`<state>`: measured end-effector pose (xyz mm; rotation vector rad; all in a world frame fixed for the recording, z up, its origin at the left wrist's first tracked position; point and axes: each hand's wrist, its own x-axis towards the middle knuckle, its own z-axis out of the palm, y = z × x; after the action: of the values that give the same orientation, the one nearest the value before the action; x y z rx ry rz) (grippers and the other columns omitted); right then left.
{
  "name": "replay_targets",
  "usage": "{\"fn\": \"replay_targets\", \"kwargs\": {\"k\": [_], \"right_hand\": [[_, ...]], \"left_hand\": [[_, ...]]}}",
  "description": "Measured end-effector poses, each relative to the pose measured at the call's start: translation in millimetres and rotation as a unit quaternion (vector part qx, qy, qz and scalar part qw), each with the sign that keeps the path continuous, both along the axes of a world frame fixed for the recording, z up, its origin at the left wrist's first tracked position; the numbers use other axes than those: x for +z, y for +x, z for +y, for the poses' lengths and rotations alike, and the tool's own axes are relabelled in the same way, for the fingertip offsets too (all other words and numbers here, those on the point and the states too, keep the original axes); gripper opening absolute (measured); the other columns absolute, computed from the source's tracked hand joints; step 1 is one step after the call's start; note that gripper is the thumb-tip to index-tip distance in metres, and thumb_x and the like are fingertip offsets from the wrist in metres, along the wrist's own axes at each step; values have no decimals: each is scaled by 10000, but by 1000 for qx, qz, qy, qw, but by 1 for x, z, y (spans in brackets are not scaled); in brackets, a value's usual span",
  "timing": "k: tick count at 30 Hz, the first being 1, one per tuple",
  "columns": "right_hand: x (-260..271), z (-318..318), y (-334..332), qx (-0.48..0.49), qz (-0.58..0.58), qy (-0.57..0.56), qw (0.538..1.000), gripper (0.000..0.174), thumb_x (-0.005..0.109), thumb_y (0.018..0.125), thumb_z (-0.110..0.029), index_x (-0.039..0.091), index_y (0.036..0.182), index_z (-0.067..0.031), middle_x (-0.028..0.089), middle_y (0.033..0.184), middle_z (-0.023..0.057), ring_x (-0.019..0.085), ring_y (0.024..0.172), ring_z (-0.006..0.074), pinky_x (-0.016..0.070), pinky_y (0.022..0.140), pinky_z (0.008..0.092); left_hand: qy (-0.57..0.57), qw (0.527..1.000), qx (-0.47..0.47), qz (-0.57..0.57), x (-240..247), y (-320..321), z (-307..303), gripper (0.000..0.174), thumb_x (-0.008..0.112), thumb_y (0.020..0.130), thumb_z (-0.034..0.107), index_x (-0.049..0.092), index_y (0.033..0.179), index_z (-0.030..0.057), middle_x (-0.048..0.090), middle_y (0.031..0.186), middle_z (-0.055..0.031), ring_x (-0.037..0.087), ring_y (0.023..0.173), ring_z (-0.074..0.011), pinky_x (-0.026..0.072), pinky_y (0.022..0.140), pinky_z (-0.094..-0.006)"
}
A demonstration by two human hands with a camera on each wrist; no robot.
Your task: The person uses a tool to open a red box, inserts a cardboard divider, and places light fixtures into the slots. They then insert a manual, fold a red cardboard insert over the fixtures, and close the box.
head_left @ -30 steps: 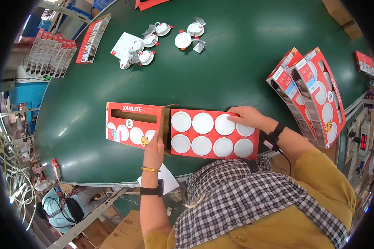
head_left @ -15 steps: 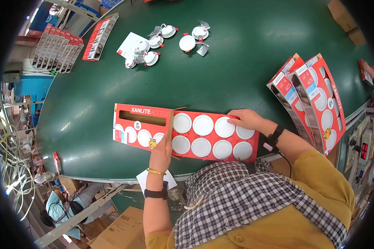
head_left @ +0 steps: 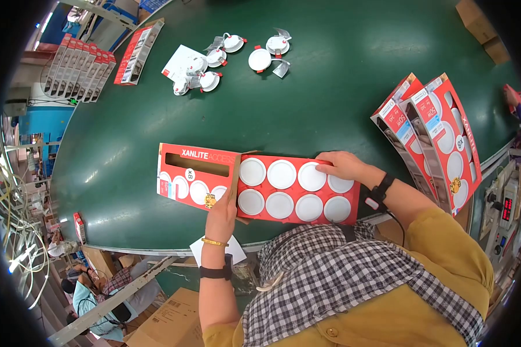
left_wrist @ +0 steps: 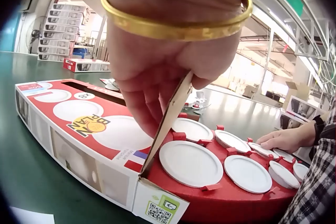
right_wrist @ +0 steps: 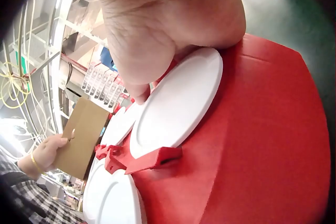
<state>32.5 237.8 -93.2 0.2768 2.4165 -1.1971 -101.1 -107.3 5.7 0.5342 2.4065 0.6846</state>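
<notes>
A red XANLITE box (head_left: 194, 170) lies on the green table (head_left: 330, 87) with its right end open. A red tray (head_left: 298, 209) of several white round lights sits at that opening, its left end at the box mouth. My left hand (head_left: 221, 213) pinches the box's brown end flap (left_wrist: 169, 119) and holds it up beside the tray (left_wrist: 231, 205). My right hand (head_left: 342, 165) rests on the tray's far right corner, with its fingers (left_wrist: 281, 140) flat on the white discs. In the right wrist view, fingertips (right_wrist: 157, 61) press on a white disc (right_wrist: 178, 103).
Loose white lights (head_left: 237, 55) and a white sheet (head_left: 176, 61) lie far across the table. Packed red boxes (head_left: 440, 139) lean at the right, and more boxes (head_left: 78, 63) stand far left. A small red box (head_left: 79, 227) sits at the near-left edge. A person stands below the table, lower left.
The tray's left end has closed up against the box mouth, and the flap stands nearer the tray. Both hands keep their places.
</notes>
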Motion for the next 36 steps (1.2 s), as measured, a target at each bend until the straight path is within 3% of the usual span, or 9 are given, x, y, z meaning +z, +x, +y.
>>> {"fn": "replay_targets", "kwargs": {"k": [6,12,14,17,21,30,34,35,36], "right_hand": [[-1,1,0,1,1,-7,1000,422,536,970,-459,638,1199,-119,702,1103,152,649,1045,347,500,898,447],[-6,1,-1,8,0,-7,1000,416,539,967,-467,646,1186,-129,707,1082,143,651,1029,347,503,888,449],[-5,0,-1,7,-1,-6,1000,416,540,966,-469,649,1182,-131,708,1077,139,652,1026,346,502,887,450],[0,1,0,3,-7,-6,1000,411,545,965,-465,653,1177,-131,710,1067,134,653,1023,341,502,883,446],[-2,1,3,-11,0,-21,1000,409,544,966,-463,655,1176,-131,713,1057,130,656,1020,334,504,876,438],[-5,2,6,-27,-2,4,1000,409,532,970,-467,640,1211,-154,715,1053,129,666,1006,329,514,858,436],[-11,3,8,-38,1,-1,999,390,537,970,-462,643,1182,-153,714,1047,132,666,997,331,517,849,442],[-11,1,7,-39,0,-1,999,390,537,970,-462,643,1182,-153,714,1047,132,666,997,331,517,849,442],[-10,1,5,-35,-3,7,999,385,541,967,-459,642,1162,-143,714,1026,132,667,985,333,518,846,442]], "left_hand": [[32,997,-43,58,-3,2,-1,443,430,1004,223,517,1395,36,652,1028,-277,637,917,-441,512,769,-469],[7,999,-42,-30,-3,5,-4,438,441,1001,216,510,1400,49,647,1036,-284,627,931,-452,513,779,-472],[50,995,-73,37,-16,8,-7,425,437,1003,225,524,1382,52,646,1009,-285,625,917,-458,513,771,-471],[-17,1000,-24,6,-7,9,-4,416,429,1006,238,538,1366,59,646,978,-285,628,899,-456,512,762,-469],[39,999,-10,-24,-3,18,6,417,419,1007,252,547,1358,67,654,965,-277,631,889,-452,512,758,-476],[34,976,-199,76,-31,62,53,403,433,993,187,531,1352,33,653,941,-240,647,839,-411,528,718,-477],[75,987,-145,-1,-14,73,77,430,470,968,150,503,1368,-6,649,977,-217,651,834,-386,546,706,-455],[52,969,-234,59,-20,73,79,447,471,974,174,486,1377,-20,655,1022,-222,646,887,-387,536,748,-463],[52,969,-234,59,-20,75,85,447,471,974,174,486,1377,-20,655,1022,-222,646,887,-387,536,748,-463]]}}
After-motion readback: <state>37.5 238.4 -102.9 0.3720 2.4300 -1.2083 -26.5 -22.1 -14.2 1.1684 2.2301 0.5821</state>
